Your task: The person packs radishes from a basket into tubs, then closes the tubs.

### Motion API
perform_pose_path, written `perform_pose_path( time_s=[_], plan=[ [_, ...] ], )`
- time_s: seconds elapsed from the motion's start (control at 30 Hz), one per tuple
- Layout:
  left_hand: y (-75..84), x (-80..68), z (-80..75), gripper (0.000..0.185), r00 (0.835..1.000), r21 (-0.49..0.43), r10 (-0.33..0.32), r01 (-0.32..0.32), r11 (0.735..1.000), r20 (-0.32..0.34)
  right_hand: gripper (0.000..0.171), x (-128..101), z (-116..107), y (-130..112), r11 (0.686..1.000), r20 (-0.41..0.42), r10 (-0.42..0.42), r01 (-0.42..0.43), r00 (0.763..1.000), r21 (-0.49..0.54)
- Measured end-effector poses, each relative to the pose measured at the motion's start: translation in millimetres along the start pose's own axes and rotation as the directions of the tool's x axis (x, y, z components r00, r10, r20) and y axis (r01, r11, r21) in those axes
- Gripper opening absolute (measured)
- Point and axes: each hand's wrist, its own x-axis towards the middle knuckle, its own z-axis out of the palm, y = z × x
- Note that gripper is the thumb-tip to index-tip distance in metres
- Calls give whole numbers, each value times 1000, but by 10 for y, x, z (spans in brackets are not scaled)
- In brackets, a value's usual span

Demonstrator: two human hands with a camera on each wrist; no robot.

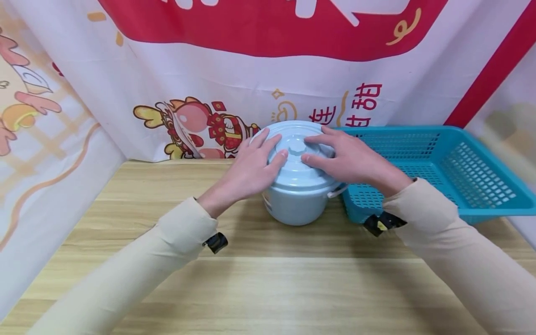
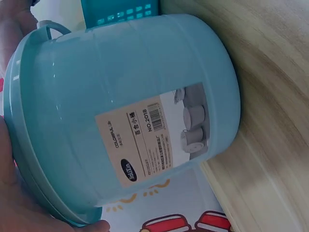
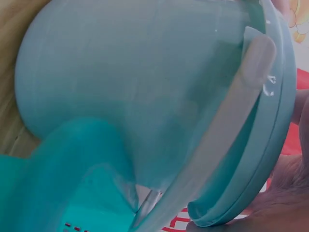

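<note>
A light blue lidded bucket (image 1: pixel 295 207) stands upright on the wooden table, its lid (image 1: pixel 293 179) on top with a round knob (image 1: pixel 297 147) in the middle. My left hand (image 1: pixel 251 170) rests on the lid's left side, fingers spread and thumb near the knob. Across from it, my right hand (image 1: pixel 353 156) lies on the right side, thumb and fingers pointing at the knob. In the left wrist view, a fingertip (image 2: pixel 100 226) touches the lid's rim beside the labelled wall. A pale handle (image 3: pixel 217 130) hangs along the bucket's side in the right wrist view.
A teal perforated basket (image 1: pixel 496 211) stands just right of the bucket, beneath my right forearm. Printed cloth (image 1: pixel 234 74) hangs behind the wooden table (image 1: pixel 268 288) and along its sides. A paper label (image 2: pixel 152 135) is stuck on the bucket's wall.
</note>
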Motion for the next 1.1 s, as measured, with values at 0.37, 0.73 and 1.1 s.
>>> perform_pose_path(
  time_s=[0.37, 0.73, 1.1],
  plan=[
    [-21, -84, 100, 68, 1000, 82, 27, -27, 996, 1, 72, -34, 146, 3, 999, -20, -33, 32, 999, -28],
    [-21, -97, 102, 72, 999, 160, 42, -46, 986, 29, 72, -60, 185, 70, 997, -22, -60, 59, 998, -57],
    [-1, -71, -33, 74, 995, 263, -23, -2, 965, 93, 90, -43, 74, 71, 977, -31, -39, 32, 999, -210]
  ],
)
